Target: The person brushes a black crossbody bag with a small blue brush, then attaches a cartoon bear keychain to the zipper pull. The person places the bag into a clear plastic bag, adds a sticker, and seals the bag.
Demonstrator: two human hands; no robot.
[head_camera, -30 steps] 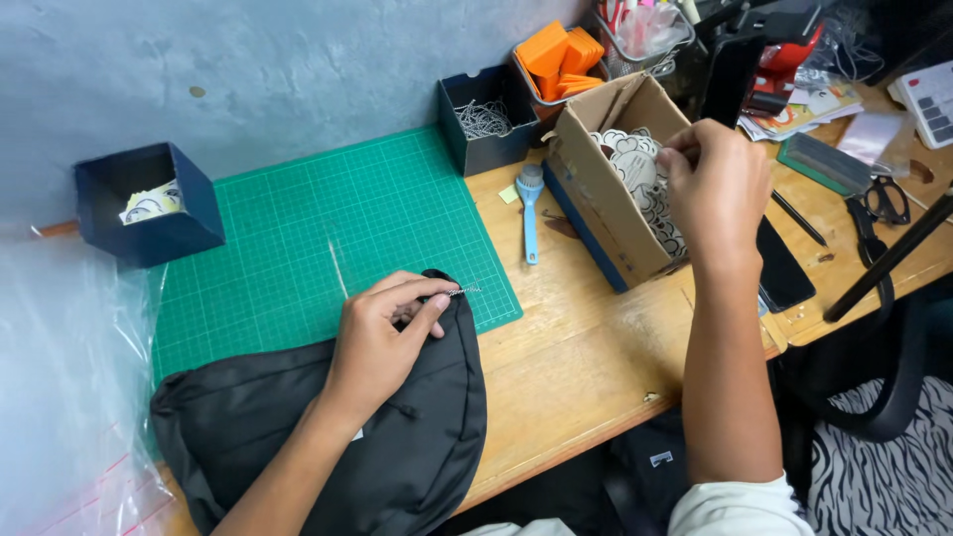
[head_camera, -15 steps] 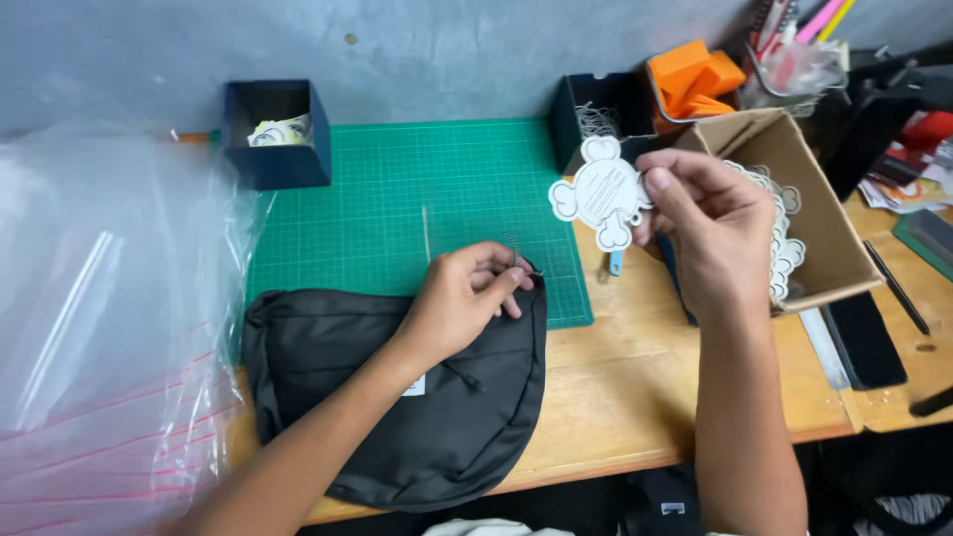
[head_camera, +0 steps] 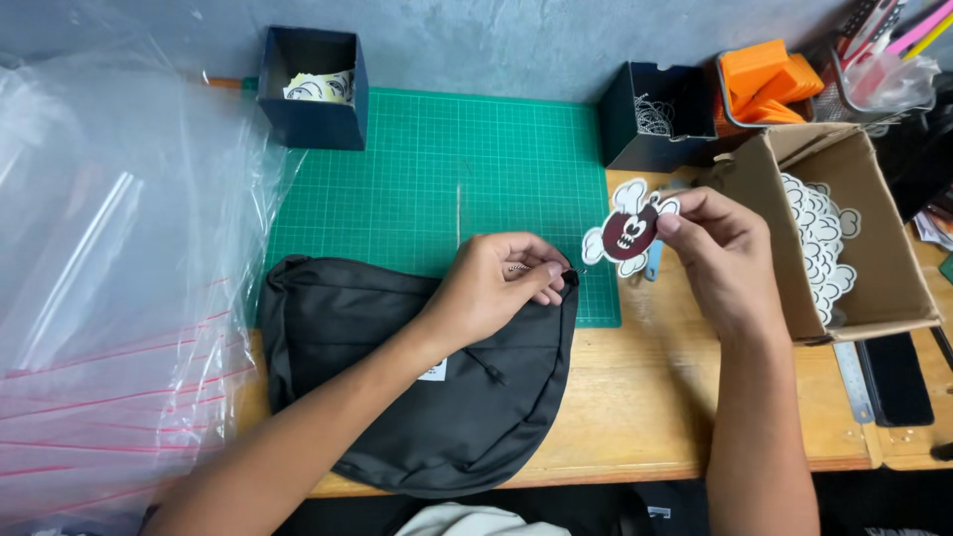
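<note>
right hand [head_camera: 720, 260] pinching cartoon tag [head_camera: 628, 230] now lower, beside left hand [head_camera: 496, 288] gripping bag [head_camera: 417, 397] zipper

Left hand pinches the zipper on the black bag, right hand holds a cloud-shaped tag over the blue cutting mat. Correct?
Not quite: the cutting mat is green, not blue, as the head view shows. The left hand does pinch the zipper on the black bag, and the right hand holds the cloud-shaped tag.

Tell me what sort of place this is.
Probably a small craft or packing workbench: a green gridded cutting mat on a wooden table, a brown cardboard box of white die-cut tags, and clear plastic bags stacked beside a black fabric pouch.
</note>
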